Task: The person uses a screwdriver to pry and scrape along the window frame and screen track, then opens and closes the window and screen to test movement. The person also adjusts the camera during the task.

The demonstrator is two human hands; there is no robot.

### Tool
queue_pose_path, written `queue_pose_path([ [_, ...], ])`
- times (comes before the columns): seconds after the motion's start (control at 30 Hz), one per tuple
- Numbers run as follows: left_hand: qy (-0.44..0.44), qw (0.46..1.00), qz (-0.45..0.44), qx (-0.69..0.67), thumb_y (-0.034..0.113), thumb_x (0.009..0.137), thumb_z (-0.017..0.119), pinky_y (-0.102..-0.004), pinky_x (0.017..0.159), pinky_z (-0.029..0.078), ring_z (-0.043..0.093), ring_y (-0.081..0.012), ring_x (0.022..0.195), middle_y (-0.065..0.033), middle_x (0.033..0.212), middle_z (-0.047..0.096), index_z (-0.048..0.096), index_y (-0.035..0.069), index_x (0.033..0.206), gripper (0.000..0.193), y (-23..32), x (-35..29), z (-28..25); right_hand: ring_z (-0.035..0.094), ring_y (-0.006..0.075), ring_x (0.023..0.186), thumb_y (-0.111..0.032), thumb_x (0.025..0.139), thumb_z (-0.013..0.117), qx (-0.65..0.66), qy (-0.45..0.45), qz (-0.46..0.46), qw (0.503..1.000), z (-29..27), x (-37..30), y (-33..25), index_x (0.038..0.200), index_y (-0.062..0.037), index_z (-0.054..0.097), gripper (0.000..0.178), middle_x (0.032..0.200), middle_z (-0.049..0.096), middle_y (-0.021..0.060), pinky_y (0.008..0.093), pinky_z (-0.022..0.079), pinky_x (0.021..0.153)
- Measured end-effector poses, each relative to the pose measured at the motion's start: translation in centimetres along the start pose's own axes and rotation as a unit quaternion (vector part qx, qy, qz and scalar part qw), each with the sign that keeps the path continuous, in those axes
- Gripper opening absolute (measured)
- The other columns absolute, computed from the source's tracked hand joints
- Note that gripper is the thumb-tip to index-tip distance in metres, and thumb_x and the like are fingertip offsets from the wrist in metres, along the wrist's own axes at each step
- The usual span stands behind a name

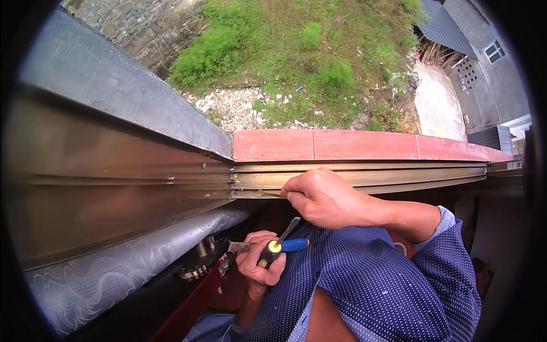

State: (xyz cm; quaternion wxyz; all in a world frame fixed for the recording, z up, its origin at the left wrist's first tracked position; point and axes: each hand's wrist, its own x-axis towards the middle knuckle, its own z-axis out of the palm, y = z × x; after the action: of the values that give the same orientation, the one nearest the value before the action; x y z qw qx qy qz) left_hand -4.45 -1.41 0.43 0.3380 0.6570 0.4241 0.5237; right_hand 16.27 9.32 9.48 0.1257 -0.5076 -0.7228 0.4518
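My left hand is closed around two tools below the window frame. One is a flat-blade screwdriver with a black and yellow handle, its blade pointing up and to the right. The other has a blue handle; a flat metal blade on the far side of the hand seems to belong to it. Over the brown metal window track, my right hand has its fingers pinched together. A thin brownish sliver sticks out from its fingertips against the track's near edge; its kind cannot be made out.
A red-tiled ledge runs outside the track. To the left stand a brown metal frame panel and a grey wall edge. A silvery patterned roll lies beside a dark surface holding metal parts. Grassy ground lies far below.
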Motion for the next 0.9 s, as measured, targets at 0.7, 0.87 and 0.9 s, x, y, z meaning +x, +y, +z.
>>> queue_pose_path([
  [0.7, -0.017, 1.0, 0.012, 0.005, 0.023, 0.079, 0.076, -0.0411, 0.075, 0.056, 0.068, -0.0342, 0.08, -0.017, 0.083, 0.069, 0.064, -0.005, 0.1, 0.037, -0.1, -0.2, -0.8, 0.065, 0.0453, 0.071, -0.012, 0.085, 0.054, -0.027, 0.001, -0.049, 0.998, 1.8, 2.2, -2.2, 0.089, 0.0038, 0.068, 0.021, 0.072, 0.065, 0.0264, 0.0525, 0.051, 0.067],
  [0.87, -0.025, 1.0, 0.01, 0.009, 0.022, 0.079, 0.076, -0.0411, 0.075, 0.056, 0.068, -0.0343, 0.08, -0.0171, 0.083, 0.069, 0.064, -0.005, 0.101, 0.037, -0.1, 0.0, -1.0, 0.065, 0.0449, 0.069, -0.009, 0.085, 0.055, -0.017, 0.027, -0.083, 0.996, 1.9, 1.9, -1.6, 0.094, 0.004, 0.068, 0.021, 0.071, 0.065, 0.0267, 0.0519, 0.052, 0.066],
  [0.9, -0.025, 1.0, 0.008, 0.01, 0.022, 0.078, 0.076, -0.0411, 0.075, 0.056, 0.068, -0.0343, 0.08, -0.0171, 0.083, 0.069, 0.064, -0.005, 0.101, 0.037, -0.1, 0.0, -1.0, 0.065, 0.0447, 0.069, -0.009, 0.085, 0.055, -0.018, 0.024, -0.085, 0.996, 1.8, 1.9, -1.6, 0.096, 0.0041, 0.069, 0.022, 0.071, 0.065, 0.0268, 0.0517, 0.052, 0.065],
])
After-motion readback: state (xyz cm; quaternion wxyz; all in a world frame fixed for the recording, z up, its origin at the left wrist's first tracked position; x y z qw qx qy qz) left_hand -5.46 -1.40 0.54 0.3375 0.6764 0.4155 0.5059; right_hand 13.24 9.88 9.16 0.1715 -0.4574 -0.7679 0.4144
